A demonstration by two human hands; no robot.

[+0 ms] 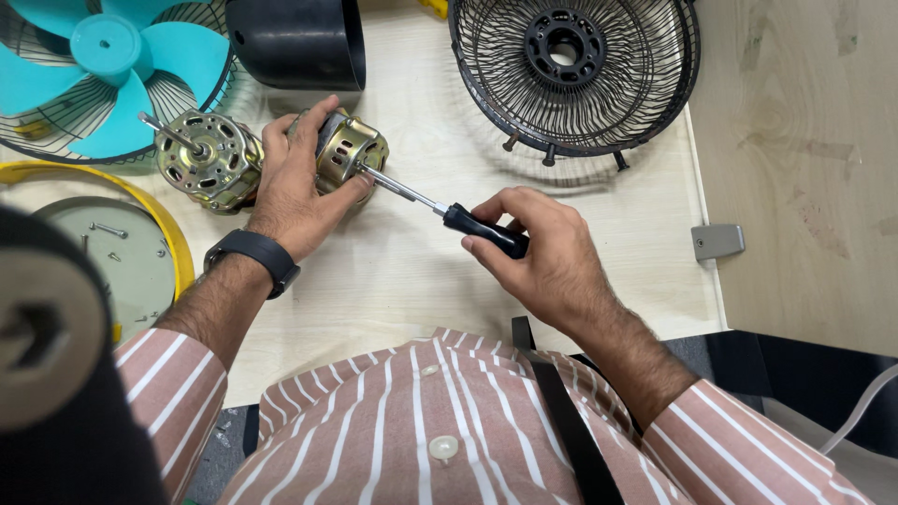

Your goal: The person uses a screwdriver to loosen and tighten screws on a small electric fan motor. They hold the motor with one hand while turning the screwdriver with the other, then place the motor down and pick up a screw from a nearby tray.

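Note:
My left hand (297, 183) grips a brass-coloured fan motor (350, 150) lying on the pale wooden table (421, 271). My right hand (543, 251) holds the black handle of a screwdriver (486, 230); its metal shaft runs up-left to the motor's end face. A second, similar motor (208, 159) with a bare shaft sticking out lies just left of my left hand, touching the back of it or nearly so. A black watch sits on my left wrist.
A teal fan blade (94, 75) rests on a wire guard at the top left. A black cylindrical housing (299, 42) stands behind the motors. A black wire fan guard (572, 75) lies top right. A yellow-rimmed dish (131, 257) with loose screws is at left.

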